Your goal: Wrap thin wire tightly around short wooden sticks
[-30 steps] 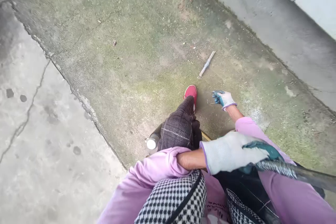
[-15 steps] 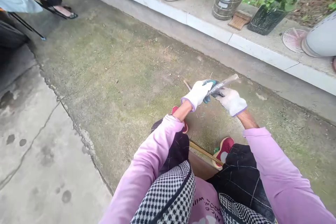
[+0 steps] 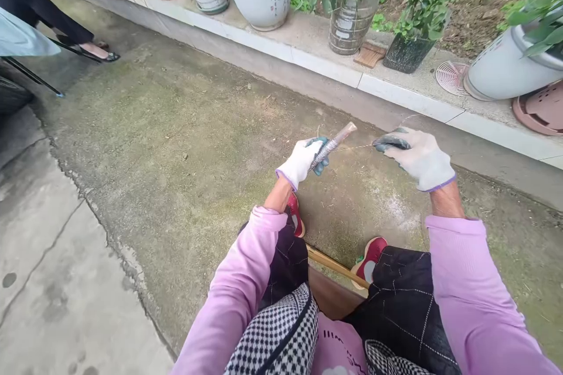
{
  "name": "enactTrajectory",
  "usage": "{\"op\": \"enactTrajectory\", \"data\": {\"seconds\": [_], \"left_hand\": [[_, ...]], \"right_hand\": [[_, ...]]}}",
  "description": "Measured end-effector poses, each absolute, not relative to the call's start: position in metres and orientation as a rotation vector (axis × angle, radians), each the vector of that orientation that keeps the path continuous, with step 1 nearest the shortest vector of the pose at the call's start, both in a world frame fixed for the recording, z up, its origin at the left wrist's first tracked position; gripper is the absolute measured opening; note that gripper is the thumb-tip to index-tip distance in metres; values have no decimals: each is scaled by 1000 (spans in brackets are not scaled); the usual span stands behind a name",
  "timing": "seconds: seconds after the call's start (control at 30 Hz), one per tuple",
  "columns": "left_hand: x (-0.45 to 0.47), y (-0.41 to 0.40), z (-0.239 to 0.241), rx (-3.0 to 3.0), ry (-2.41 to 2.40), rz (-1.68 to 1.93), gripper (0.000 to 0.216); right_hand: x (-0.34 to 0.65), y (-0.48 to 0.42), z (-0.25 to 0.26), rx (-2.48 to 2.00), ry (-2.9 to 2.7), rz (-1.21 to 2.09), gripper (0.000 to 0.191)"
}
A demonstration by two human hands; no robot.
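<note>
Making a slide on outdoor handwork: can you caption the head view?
Gloved left hand grips a wire-wrapped stick while the right hand pulls a thin wire taut above a mossy pavement.

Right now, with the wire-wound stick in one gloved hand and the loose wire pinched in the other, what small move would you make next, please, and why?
Probably turn the stick in the left hand to take up another wrap. The right hand pinches the thin wire, which runs nearly straight to the stick, and the stick's far end looks bare.
</note>
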State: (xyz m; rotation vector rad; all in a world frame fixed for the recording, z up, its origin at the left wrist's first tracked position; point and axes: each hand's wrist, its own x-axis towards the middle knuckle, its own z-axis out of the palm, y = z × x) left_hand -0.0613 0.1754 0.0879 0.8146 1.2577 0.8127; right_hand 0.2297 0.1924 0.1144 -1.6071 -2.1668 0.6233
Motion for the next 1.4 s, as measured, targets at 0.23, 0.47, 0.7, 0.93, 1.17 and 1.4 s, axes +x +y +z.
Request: {"op": "enactTrajectory", "data": {"seconds": [0.23,0.47,0.7,0.93,1.17,1.4], "left_hand": [[-74,184,86,836,1234,953,24],[-72,184,93,882,1230,951,36],[-70,184,90,929,1272,892,43],[-75,184,91,1031,1338,881,44],[-28,168,111,1129,1078,825,35],[-30,147,108,990,895,768,38]], "right_hand": [[247,190,138,-1653,-1893,684,25],[260,185,149,-1737,-1714,656,32],[256,184,162,-1746,-1704,413,30],[253,191,150,-1826,-1849,408,29],[208,188,146,-1655,-2315,557,27],[199,172,137,-1438,-1615,921,12]]}}
